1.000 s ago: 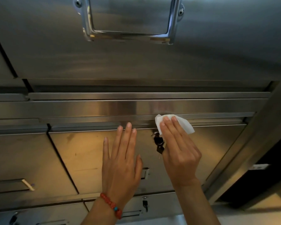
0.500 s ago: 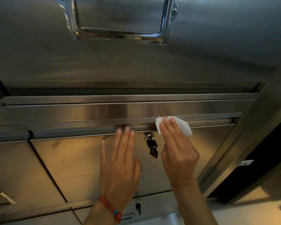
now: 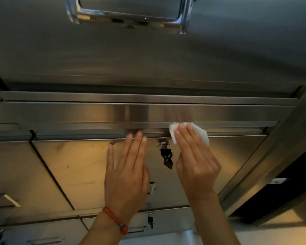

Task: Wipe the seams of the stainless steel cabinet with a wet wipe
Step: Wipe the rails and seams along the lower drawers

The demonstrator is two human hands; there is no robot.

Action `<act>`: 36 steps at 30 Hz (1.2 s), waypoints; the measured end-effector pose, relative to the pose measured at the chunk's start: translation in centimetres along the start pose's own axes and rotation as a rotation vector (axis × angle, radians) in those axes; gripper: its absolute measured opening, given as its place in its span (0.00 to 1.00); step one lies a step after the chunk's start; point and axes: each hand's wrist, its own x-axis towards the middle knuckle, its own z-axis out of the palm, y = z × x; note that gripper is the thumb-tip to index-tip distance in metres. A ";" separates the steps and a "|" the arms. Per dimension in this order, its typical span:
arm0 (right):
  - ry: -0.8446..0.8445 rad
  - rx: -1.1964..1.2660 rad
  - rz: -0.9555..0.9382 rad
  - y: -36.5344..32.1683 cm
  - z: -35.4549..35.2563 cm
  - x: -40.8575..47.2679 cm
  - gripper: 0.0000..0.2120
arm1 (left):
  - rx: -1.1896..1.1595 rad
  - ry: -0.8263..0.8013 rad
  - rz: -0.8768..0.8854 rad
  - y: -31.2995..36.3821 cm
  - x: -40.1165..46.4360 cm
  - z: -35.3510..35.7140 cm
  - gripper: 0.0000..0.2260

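A stainless steel cabinet (image 3: pixel 74 167) fills the view, with a horizontal seam (image 3: pixel 237 134) running above its lower door. My right hand (image 3: pixel 194 160) presses a white wet wipe (image 3: pixel 200 132) against that seam with straight fingers, just right of the door's lock. My left hand (image 3: pixel 127 167), with a red bead bracelet at the wrist, lies flat on the door panel, fingertips reaching the seam's lower edge.
A black key bunch (image 3: pixel 166 156) hangs from the lock between my hands. A chrome handle (image 3: pixel 131 15) sits on the upper door. A vertical seam (image 3: pixel 49 170) splits the lower doors at left. A steel frame post (image 3: pixel 272 156) slants down the right side.
The view has shifted right, so the cabinet slides left in frame. My right hand with the wipe has moved slightly right along the seam, uncovering the keys. The left hand stays flat.
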 end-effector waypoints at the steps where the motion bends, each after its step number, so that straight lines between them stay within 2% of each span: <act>1: 0.000 -0.015 0.021 0.5 -0.2 -0.1 0.08 | 0.008 0.000 0.006 -0.1 0.0 0.0 0.25; 5: 0.020 -0.034 0.067 1.1 -0.4 -0.2 0.08 | -0.011 0.003 -0.019 0.1 -0.1 0.2 0.26; 13: 0.001 0.024 -0.032 0.8 0.0 0.0 0.08 | -0.038 -0.007 -0.068 0.7 -0.2 0.5 0.26; 17: 0.008 -0.004 0.013 1.9 -0.4 -0.3 0.08 | -0.058 -0.013 -0.090 0.8 -0.1 0.6 0.26; 20: 0.036 0.005 0.038 1.0 0.1 -0.3 0.08 | -0.058 -0.021 -0.093 0.8 -0.1 0.7 0.26; 27: 0.013 0.057 -0.032 0.4 0.4 -0.1 0.08 | -0.040 -0.035 -0.081 0.6 -0.1 0.7 0.26; 32: 0.059 0.033 0.052 0.1 0.5 -0.2 0.08 | -0.033 -0.030 -0.074 0.5 -0.2 0.7 0.26; 36: 0.042 0.094 -0.008 -1.5 1.2 0.0 0.08 | -0.029 -0.030 -0.077 0.6 -0.2 0.7 0.26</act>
